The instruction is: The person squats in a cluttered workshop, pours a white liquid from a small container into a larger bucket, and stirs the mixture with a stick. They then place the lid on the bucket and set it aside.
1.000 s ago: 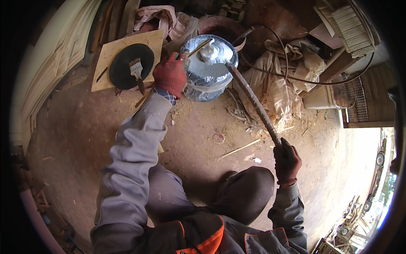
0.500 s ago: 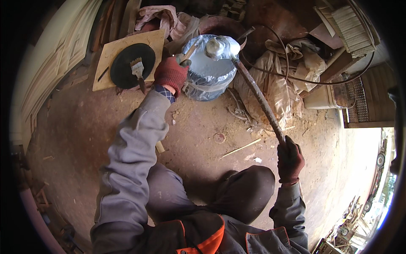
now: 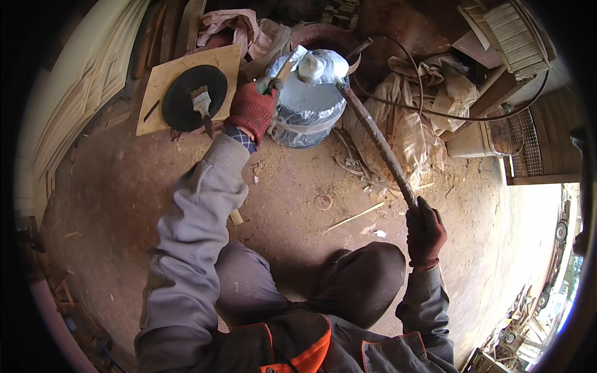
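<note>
My left hand (image 3: pixel 252 109), in a red glove, is closed around a thin stick-like tool (image 3: pixel 281 69) at the left rim of a blue-and-white bucket (image 3: pixel 305 115). A crumpled white wad (image 3: pixel 320 65) sits on the bucket's top. My right hand (image 3: pixel 426 230), in a dark red glove, grips the near end of a long dark rod (image 3: pixel 379 146). The rod slants up to the left, and its far end meets the white wad. I sit on the dirt floor with my knees drawn up.
A plywood board (image 3: pixel 227 59) left of the bucket carries a black disc (image 3: pixel 180 102) with a paintbrush (image 3: pixel 202 102). Rags (image 3: pixel 230 25) lie behind it and crumpled plastic sheeting (image 3: pixel 413 124) to the right. A pale tub (image 3: pixel 472 142), a black cable (image 3: pixel 448 115) and wooden panels (image 3: pixel 87 81) are nearby.
The white wad has risen onto the bucket's top at the rod's far end, where a shiny cover showed before. Both hands stay almost in place.
</note>
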Action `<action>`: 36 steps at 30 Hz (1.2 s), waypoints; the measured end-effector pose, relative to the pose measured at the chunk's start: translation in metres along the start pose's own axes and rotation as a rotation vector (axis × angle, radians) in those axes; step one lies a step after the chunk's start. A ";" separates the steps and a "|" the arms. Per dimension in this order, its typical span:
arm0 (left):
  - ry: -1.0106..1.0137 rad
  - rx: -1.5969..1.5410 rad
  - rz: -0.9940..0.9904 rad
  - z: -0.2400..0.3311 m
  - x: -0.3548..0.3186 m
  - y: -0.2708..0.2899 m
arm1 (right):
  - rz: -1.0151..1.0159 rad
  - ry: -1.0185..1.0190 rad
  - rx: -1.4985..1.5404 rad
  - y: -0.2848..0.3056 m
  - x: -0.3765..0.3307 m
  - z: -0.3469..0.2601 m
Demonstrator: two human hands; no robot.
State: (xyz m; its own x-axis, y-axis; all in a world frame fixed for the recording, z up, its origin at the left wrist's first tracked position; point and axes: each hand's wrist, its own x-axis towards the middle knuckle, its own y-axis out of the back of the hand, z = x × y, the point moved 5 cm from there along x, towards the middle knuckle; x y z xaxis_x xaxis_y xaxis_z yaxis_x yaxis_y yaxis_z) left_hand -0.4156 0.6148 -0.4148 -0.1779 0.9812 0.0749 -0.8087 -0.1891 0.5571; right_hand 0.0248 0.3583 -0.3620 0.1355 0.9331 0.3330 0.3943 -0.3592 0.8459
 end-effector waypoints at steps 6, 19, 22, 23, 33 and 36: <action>-0.136 0.041 0.062 -0.001 -0.006 0.002 | 0.003 0.000 0.000 -0.001 0.000 -0.001; -0.223 0.275 0.196 0.013 -0.024 0.008 | 0.013 0.000 0.033 0.003 0.005 -0.009; -0.343 0.439 0.180 0.027 -0.033 0.000 | 0.005 -0.019 0.066 0.001 0.005 -0.008; -0.333 0.441 0.162 0.028 -0.033 -0.001 | -0.009 -0.045 0.107 -0.001 0.005 -0.007; -0.373 0.520 0.044 0.033 -0.044 -0.019 | -0.008 0.003 0.021 -0.011 0.014 -0.016; -0.276 0.462 0.077 0.029 -0.039 -0.007 | 0.033 0.030 -0.057 -0.010 0.018 -0.019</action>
State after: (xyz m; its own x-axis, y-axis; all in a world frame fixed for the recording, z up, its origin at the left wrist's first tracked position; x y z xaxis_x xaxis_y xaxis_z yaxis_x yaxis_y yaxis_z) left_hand -0.3862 0.5789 -0.3976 -0.0230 0.9506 0.3096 -0.4571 -0.2855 0.8423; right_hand 0.0062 0.3785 -0.3563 0.1199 0.9201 0.3728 0.3376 -0.3909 0.8563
